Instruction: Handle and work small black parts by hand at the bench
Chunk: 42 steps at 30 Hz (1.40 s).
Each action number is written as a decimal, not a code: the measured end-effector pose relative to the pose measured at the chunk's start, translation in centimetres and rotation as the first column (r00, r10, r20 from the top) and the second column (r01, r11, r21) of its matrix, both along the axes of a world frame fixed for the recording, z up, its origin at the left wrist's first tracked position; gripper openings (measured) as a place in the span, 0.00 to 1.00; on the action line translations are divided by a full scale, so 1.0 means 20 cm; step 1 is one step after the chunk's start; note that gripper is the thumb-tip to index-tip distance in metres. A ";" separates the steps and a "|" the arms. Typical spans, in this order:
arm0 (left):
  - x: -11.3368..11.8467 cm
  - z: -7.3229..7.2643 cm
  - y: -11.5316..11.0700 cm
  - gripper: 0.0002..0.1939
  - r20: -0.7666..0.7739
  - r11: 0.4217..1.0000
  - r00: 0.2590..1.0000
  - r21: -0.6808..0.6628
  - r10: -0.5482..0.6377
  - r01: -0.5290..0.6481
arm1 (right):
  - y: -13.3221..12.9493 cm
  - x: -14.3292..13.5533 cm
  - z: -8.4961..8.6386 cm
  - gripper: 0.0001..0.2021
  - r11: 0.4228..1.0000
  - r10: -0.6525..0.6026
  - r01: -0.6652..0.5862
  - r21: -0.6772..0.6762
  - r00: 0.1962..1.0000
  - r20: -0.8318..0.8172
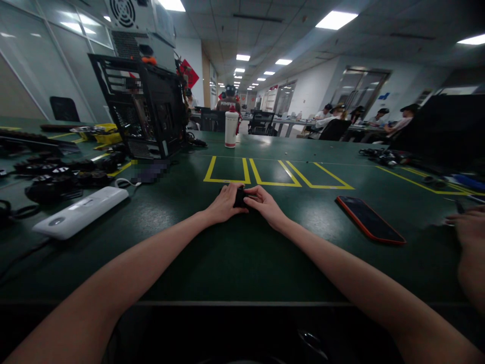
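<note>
Near the middle of the green table [227,263], a small black object [240,197] lies between my two hands. My left hand [224,203] is wrapped round its left side, thumb below and fingers above. From the right, my right hand [265,203] pinches at the same object, thumb and index finger close together on it. The fingers hide much of the object, and its exact kind is too small to tell. Just beyond my hands, yellow tape outlines [269,184] mark the table.
A phone with an orange edge [369,219] lies right, near another person's hand [470,237]. A white power strip [85,212], black cables and an open computer case [151,108] are left. A white bottle [231,129] stands beyond the tape.
</note>
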State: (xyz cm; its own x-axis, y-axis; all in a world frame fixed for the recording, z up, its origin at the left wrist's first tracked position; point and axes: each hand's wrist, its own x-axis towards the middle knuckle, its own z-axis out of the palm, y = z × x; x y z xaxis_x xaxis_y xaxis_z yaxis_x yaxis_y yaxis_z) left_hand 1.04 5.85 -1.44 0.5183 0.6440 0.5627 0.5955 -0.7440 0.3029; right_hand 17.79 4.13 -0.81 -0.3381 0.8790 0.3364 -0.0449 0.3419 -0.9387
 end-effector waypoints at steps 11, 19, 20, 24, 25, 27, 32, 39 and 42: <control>0.00 0.00 0.00 0.34 -0.011 1.000 1.000 0.014 0.010 -0.010 | 0.02 0.00 -0.01 0.16 0.998 0.040 -0.041 -0.045 0.999 -0.031; 0.00 0.00 0.00 0.35 -0.007 1.000 1.000 -0.005 0.009 -0.009 | 0.01 0.00 0.00 0.10 0.999 -0.036 0.036 0.006 0.999 -0.007; 0.00 0.00 0.00 0.35 -0.005 1.000 1.000 -0.008 0.008 -0.008 | 0.01 0.00 0.00 0.10 0.999 -0.050 0.050 0.010 0.999 0.003; 0.00 0.00 0.00 0.34 -0.003 1.000 1.000 -0.010 0.005 -0.005 | 0.02 0.01 -0.01 0.15 0.998 -0.065 0.066 -0.014 0.997 0.041; 0.00 0.00 0.00 0.34 -0.003 1.000 1.000 -0.010 0.006 -0.006 | 0.03 0.01 -0.01 0.16 0.998 -0.055 0.056 -0.020 0.998 0.042; 0.00 0.00 0.00 0.34 -0.005 1.000 1.000 -0.009 0.006 -0.006 | 0.02 0.01 -0.02 0.16 1.000 -0.015 0.015 -0.020 1.000 0.018; 0.00 0.01 -0.01 0.33 -0.014 1.000 1.000 -0.012 0.007 -0.007 | 0.01 0.01 -0.01 0.17 0.997 0.062 -0.064 -0.043 0.997 -0.035; 0.00 0.00 0.00 0.34 -0.001 1.000 1.000 -0.007 0.009 -0.009 | 0.03 0.00 -0.02 0.10 0.999 -0.049 0.049 -0.006 0.999 -0.001; 0.00 0.00 0.00 0.34 0.000 1.000 1.000 -0.002 0.009 -0.009 | 0.04 0.01 -0.03 0.14 0.998 -0.057 0.057 -0.023 0.998 0.023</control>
State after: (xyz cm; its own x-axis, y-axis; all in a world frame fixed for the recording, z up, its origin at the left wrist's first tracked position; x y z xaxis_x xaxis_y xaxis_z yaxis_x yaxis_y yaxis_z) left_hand 1.03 5.84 -1.47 0.5122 0.6500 0.5614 0.6022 -0.7378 0.3048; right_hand 17.92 4.89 -1.42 -0.2945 0.9046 0.3081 -0.0051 0.3209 -0.9471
